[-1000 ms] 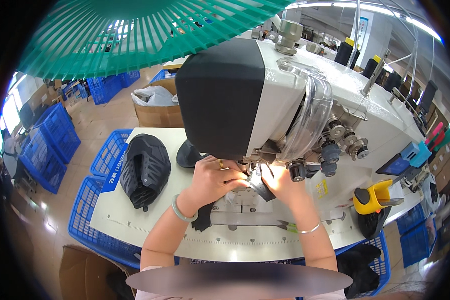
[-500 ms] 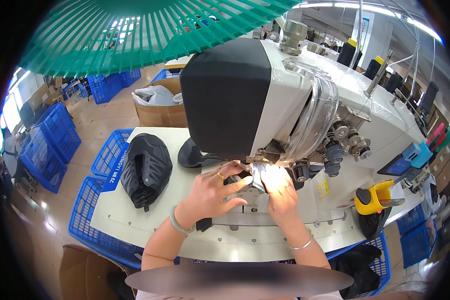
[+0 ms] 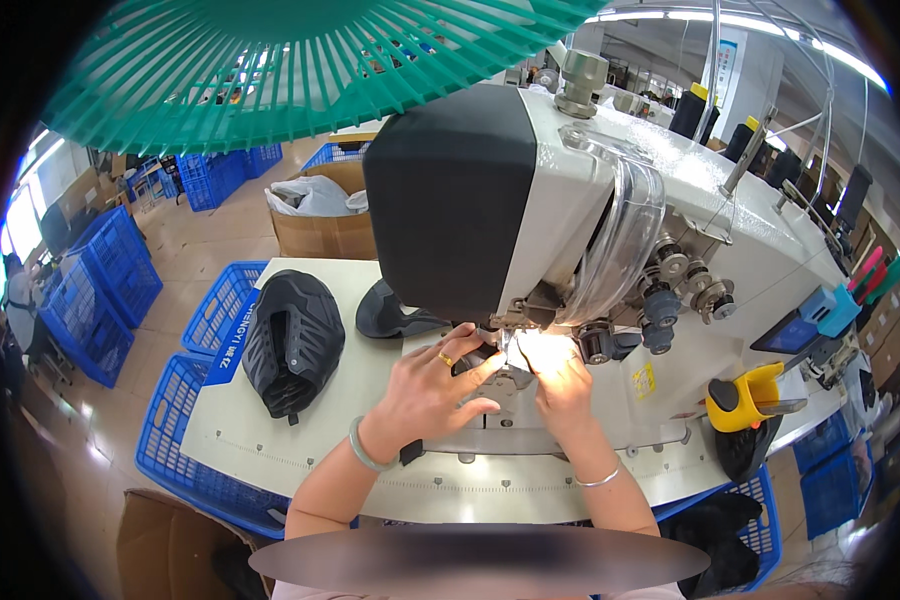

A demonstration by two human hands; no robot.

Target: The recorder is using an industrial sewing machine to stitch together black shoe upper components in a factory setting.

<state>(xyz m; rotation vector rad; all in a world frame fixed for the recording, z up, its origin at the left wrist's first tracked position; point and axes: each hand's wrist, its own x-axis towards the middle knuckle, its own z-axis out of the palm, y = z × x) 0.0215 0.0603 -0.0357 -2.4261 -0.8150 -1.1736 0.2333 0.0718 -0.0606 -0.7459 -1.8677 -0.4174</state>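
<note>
We see our left hand [image 3: 428, 393] with fingers spread at the sewing machine [image 3: 450, 195], mid-frame; glare hides whether our right hand [image 3: 562, 385] clamps its fingers on the dark piece [image 3: 517, 354] between them. In that glare, straying under the machine could injure a fingertip.

On wht tbl [image 3: 362, 370]: sewing mach. [image 3: 555, 190], blk shoe upper [image 3: 295, 340], blk pc [image 3: 392, 312] btwn.

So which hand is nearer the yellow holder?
The right hand: it is at the machine, left of the yellow holder and apart from it. The left hand is farther left.
</note>
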